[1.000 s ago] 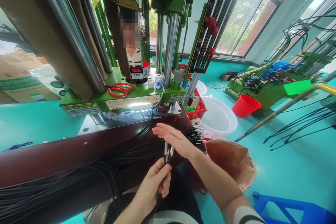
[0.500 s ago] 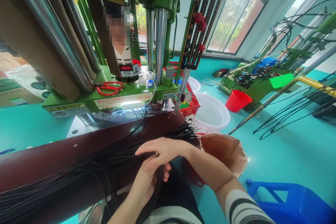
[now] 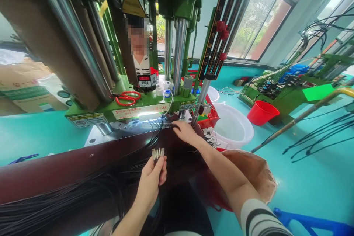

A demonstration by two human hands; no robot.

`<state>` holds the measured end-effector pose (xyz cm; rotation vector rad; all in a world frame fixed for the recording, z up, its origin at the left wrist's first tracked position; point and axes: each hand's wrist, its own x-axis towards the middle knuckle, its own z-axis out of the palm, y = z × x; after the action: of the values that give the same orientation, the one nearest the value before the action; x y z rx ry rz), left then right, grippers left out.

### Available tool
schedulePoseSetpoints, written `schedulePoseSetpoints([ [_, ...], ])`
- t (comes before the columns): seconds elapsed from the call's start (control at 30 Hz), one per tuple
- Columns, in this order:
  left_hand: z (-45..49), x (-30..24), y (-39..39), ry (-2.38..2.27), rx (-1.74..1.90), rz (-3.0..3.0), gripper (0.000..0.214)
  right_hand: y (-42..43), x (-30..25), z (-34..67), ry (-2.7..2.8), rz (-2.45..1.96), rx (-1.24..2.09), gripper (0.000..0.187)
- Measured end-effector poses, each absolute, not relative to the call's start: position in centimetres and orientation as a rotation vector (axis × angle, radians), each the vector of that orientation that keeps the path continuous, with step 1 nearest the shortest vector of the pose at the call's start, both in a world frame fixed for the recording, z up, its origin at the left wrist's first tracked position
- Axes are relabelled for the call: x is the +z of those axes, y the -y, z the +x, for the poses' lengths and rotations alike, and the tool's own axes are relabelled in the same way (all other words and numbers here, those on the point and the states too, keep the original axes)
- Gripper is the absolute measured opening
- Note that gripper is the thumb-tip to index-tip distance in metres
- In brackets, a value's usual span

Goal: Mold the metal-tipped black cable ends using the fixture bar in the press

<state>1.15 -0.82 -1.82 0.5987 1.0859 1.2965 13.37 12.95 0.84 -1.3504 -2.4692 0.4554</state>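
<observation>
My left hand (image 3: 151, 177) is closed on a small bunch of black cables whose metal plug ends (image 3: 157, 153) stick up above my fingers, over the dark brown bench (image 3: 69, 162). My right hand (image 3: 186, 132) reaches forward to the grey mould plate (image 3: 132, 124) under the green press (image 3: 132, 105), fingers pinched on a black cable at the mould's edge. A thick bundle of black cables (image 3: 55, 195) lies along the bench to my left, and more cable ends (image 3: 210, 139) hang off the bench's right corner.
Red scissors (image 3: 125, 97) and small tape rolls (image 3: 163, 89) rest on the press ledge. A person stands behind the machine. A white basin (image 3: 233, 127), a red bucket (image 3: 262, 112), a brown paper sack (image 3: 254, 171) and a blue stool (image 3: 309, 223) stand on the teal floor to the right.
My right hand left the left hand and stretched forward to the mould. My left hand rose a little, with the plug ends now showing above its fingers.
</observation>
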Motion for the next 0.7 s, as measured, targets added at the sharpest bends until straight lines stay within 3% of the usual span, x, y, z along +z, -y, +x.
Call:
schedulePoseSetpoints([
  [0.2, 0.6, -1.7, 0.4, -1.086, 1.311, 0.623, 0.032, -17.1, -2.0, 12.4, 2.599, -1.584, 0.227, 0.038],
  [0.33, 0.5, -2.0, 0.0, -1.095, 1.317, 0.584, 0.030, -17.2, -0.7, 13.0, 2.720, -1.616, 0.337, 0.031],
  [0.5, 0.1, -2.2, -0.5, -1.123, 1.283, 0.588, 0.034, -14.4, 2.5, 17.3, 2.730, -1.625, 0.606, 0.017],
  [0.6, 0.3, -2.1, -0.7, -1.138, 1.254, 0.636, 0.033, -10.3, 2.7, 20.0, 2.514, -1.664, 0.958, 0.028],
  [0.7, 1.1, -2.5, -0.8, -1.170, 1.158, 0.740, 0.031, -5.9, 0.6, 20.5, 1.829, -1.468, 1.571, 0.045],
])
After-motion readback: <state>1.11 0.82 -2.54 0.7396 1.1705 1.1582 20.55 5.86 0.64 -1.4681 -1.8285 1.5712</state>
